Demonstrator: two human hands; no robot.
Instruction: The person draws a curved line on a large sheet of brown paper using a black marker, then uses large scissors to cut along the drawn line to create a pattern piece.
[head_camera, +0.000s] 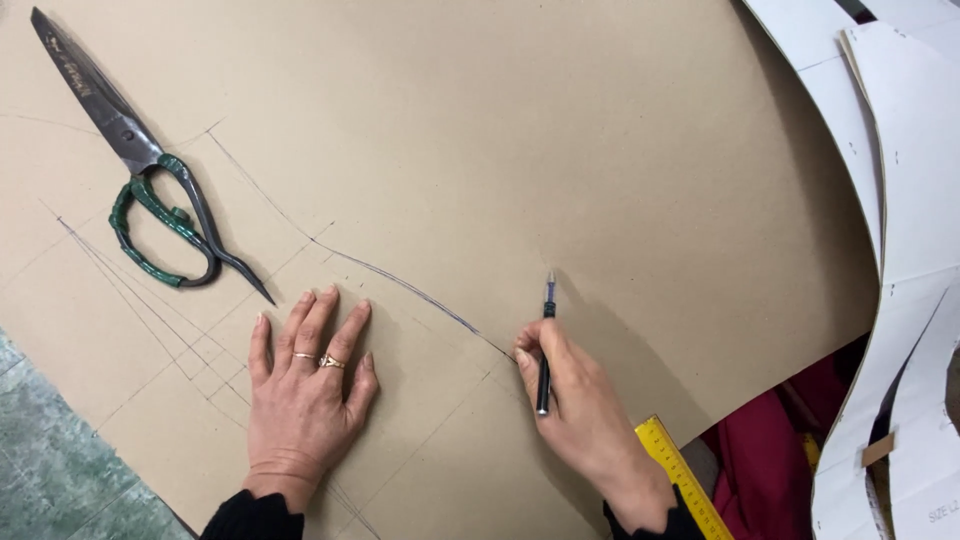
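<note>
A large sheet of brown pattern paper (520, 130) covers most of the view, marked with straight pencil lines and a darker curved line (400, 280). My left hand (305, 395), wearing two rings, lies flat on the paper with its fingers spread. My right hand (575, 400) grips a dark pen (545, 345) whose tip rests on the paper at the end of the curved line. Big tailor's scissors (150, 175) with green-wrapped handles lie shut on the paper at the upper left, clear of both hands.
A yellow ruler (680, 475) sticks out beside my right wrist. White card pattern pieces (910, 200) are stacked at the right. Red fabric (760, 465) shows below the paper's edge. A green mottled surface (50, 470) appears at the lower left.
</note>
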